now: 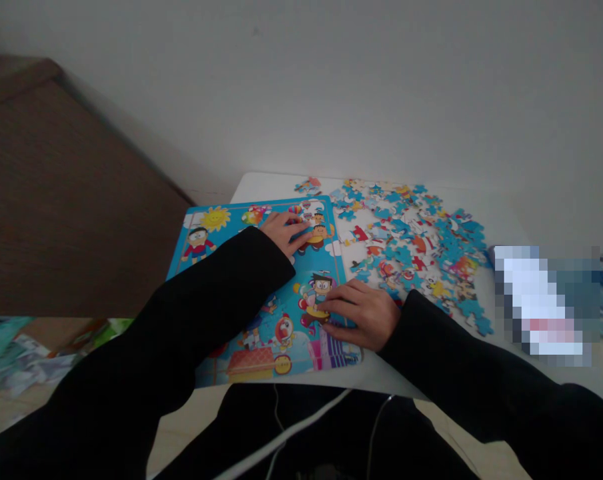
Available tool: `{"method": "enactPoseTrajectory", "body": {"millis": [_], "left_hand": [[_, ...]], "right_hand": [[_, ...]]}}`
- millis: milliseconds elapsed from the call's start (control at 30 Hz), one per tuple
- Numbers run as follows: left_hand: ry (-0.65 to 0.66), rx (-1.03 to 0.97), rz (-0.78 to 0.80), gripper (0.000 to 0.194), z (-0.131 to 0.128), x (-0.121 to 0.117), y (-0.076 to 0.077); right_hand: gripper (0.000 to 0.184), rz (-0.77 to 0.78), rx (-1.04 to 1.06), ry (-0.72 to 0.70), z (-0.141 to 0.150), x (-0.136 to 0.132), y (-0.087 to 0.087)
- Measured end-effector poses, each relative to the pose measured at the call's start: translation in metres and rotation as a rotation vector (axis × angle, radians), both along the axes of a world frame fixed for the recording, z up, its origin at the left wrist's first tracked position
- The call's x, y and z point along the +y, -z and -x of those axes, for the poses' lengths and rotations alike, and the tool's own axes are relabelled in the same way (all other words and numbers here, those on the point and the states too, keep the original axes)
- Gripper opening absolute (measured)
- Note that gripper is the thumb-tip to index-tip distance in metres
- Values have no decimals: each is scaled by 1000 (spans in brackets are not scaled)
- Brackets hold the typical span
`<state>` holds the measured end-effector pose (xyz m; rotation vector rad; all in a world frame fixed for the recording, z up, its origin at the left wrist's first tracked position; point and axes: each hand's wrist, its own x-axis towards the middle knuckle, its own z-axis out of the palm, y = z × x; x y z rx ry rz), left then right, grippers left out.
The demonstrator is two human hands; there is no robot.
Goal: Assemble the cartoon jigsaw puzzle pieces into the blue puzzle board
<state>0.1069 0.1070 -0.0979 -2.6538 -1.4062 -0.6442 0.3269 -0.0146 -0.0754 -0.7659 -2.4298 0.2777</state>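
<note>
A colourful cartoon jigsaw board lies on a white table, overhanging its left edge. My left hand lies flat on the board's upper part, fingers stretched towards a cartoon figure near the board's right edge. My right hand rests on the lower right part of the board, fingers curled and pressed down beside a cartoon boy figure. Whether its fingers hold a piece is hidden. Both arms wear black sleeves.
A heap of several loose blue and white jigsaw pieces spreads over the table right of the board. A blurred-out object lies at the far right. A brown wooden panel stands at left. White cables hang below the table edge.
</note>
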Motion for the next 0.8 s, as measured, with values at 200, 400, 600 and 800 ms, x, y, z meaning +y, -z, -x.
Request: {"method": "enactPoseTrajectory", "body": {"millis": [200, 400, 600, 800], "left_hand": [[17, -53, 5, 33, 1, 3, 3], [13, -36, -5, 34, 1, 6, 4], [-23, -1, -6, 36, -1, 5, 3], [-37, -9, -20, 37, -1, 6, 6]], "right_hand": [[25, 11, -16, -14, 0, 1, 0], [25, 8, -8, -6, 0, 1, 1], [26, 23, -20, -15, -1, 1, 2], [26, 41, -27, -9, 0, 0, 0]]}}
